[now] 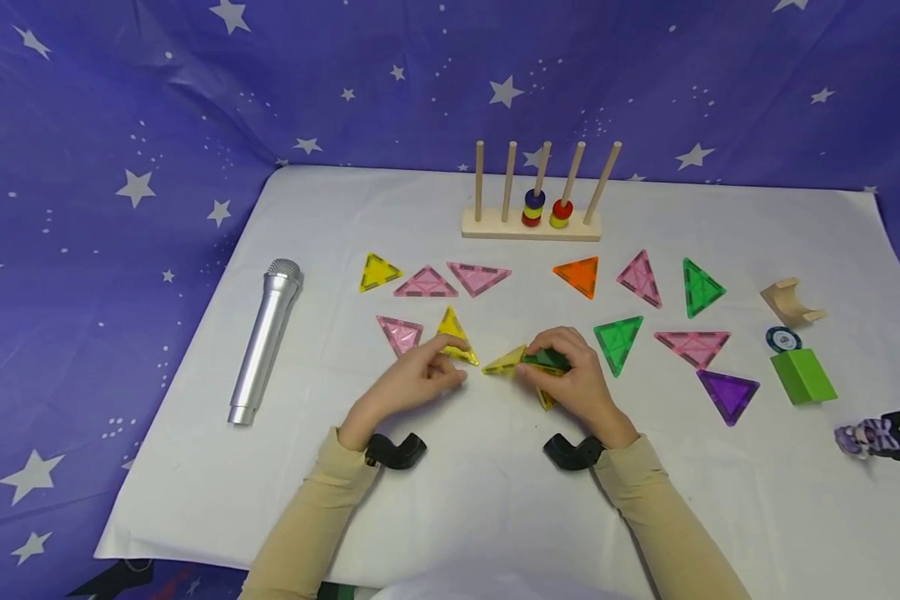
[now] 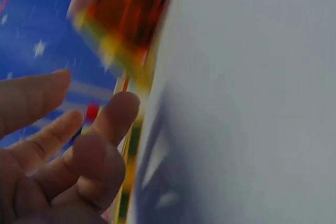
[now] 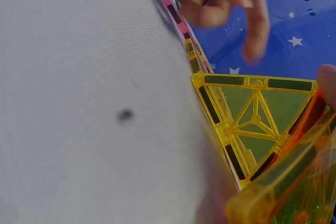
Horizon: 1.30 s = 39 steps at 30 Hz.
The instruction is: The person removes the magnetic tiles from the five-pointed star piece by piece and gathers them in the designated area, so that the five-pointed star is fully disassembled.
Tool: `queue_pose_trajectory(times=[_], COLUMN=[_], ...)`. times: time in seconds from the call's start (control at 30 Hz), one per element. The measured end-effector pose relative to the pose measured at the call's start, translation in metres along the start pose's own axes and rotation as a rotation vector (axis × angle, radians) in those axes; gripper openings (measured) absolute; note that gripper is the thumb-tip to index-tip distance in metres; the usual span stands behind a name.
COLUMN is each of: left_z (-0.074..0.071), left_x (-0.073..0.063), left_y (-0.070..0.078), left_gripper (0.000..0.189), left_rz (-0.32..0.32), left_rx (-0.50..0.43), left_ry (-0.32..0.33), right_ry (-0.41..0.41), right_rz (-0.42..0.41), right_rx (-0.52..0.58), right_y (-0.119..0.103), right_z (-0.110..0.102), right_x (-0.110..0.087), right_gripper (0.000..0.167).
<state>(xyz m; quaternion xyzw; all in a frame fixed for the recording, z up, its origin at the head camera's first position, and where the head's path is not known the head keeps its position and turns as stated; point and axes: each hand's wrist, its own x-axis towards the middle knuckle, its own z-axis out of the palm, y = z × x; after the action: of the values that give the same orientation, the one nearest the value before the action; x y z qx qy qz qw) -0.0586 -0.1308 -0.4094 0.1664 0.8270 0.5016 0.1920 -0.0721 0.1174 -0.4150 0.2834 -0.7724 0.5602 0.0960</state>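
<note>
My right hand [image 1: 576,379] grips a small joined cluster of triangular magnetic tiles near the table's middle. A yellow triangle tile [image 3: 255,120] stands out from that cluster, and a dark green tile [image 1: 546,360] shows between the fingers. In the right wrist view an orange tile edge borders the yellow ones. The left hand [image 1: 414,379] hovers apart from the cluster, fingers loosely bent with nothing between them. Its fingertips overlap a loose yellow triangle tile [image 1: 452,323] in the head view. Blurred orange and yellow tiles [image 2: 121,30] appear beyond the left fingers in the left wrist view.
Pink tiles [image 1: 426,283], green tiles [image 1: 618,340], an orange tile [image 1: 581,275] and a purple tile [image 1: 729,396] lie around. A wooden peg stand [image 1: 495,227] is behind, a silver microphone [image 1: 266,342] left. A green block [image 1: 802,377] and small figure [image 1: 873,436] sit right.
</note>
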Motion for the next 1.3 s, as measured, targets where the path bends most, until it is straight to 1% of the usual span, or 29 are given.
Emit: queue_pose_trajectory(times=[0.07, 0.13, 0.17, 0.23, 0.33, 0.43, 0.57, 0.67, 0.73, 0.87, 0.93, 1.03, 1.1, 1.2, 1.3], left_z=[0.014, 0.026, 0.03, 0.037, 0.044, 0.046, 0.044, 0.041, 0.041, 0.04, 0.038, 0.033, 0.027, 0.016, 0.004], left_x=[0.007, 0.014, 0.017, 0.022, 0.028, 0.033, 0.034, 0.033, 0.034, 0.033, 0.032, 0.029, 0.025, 0.016, 0.004], left_y=[0.005, 0.011, 0.013, 0.017, 0.023, 0.028, 0.046, 0.056, 0.056, 0.054, 0.054, 0.052, 0.05, 0.046, 0.039], left_gripper=[0.042, 0.048, 0.049, 0.049, 0.044, 0.037, 0.032, 0.026, 0.022, 0.021, 0.023, 0.026, 0.026, 0.025, 0.024], left_rz=[-0.003, -0.018, -0.025, -0.043, -0.061, -0.07, -0.055, -0.048, -0.05, -0.05, -0.065, -0.092, -0.11, -0.121, -0.136], left_rx=[-0.085, -0.159, -0.19, -0.209, -0.216, -0.239, -0.243, -0.232, -0.242, -0.287, -0.3, -0.324, -0.34, -0.375, -0.417], left_ry=[-0.091, -0.148, -0.167, -0.166, -0.115, -0.031, 0.088, 0.153, 0.174, 0.17, 0.16, 0.175, 0.2, 0.254, 0.334], right_ry=[0.001, 0.002, 0.004, 0.007, 0.01, 0.019, 0.028, 0.025, 0.023, 0.022, 0.018, 0.012, 0.01, 0.016, 0.024], right_rz=[0.004, 0.008, 0.007, 0.006, -0.005, -0.013, -0.009, 0.005, 0.012, 0.015, 0.011, 0.009, 0.011, 0.018, 0.02], right_rx=[-0.006, -0.009, -0.009, -0.004, 0.001, 0.004, 0.006, 0.008, 0.003, -0.01, -0.014, -0.013, -0.014, -0.01, -0.009], right_y=[0.0, 0.0, 0.001, 0.001, 0.002, 0.003, 0.004, 0.003, 0.002, 0.002, 0.002, 0.001, 0.001, 0.0, 0.0], right_z=[0.0, 0.0, 0.0, 0.0, 0.0, 0.001, 0.001, 0.002, 0.002, 0.001, 0.001, 0.001, 0.001, 0.0, 0.0], right_x=[0.0, 0.0, 0.0, 0.0, 0.0, 0.0, 0.0, -0.001, -0.001, -0.001, -0.001, 0.001, 0.001, 0.001, 0.001], right_gripper=[0.026, 0.026, 0.026, 0.026, 0.026, 0.027, 0.027, 0.025, 0.024, 0.024, 0.024, 0.023, 0.023, 0.023, 0.023])
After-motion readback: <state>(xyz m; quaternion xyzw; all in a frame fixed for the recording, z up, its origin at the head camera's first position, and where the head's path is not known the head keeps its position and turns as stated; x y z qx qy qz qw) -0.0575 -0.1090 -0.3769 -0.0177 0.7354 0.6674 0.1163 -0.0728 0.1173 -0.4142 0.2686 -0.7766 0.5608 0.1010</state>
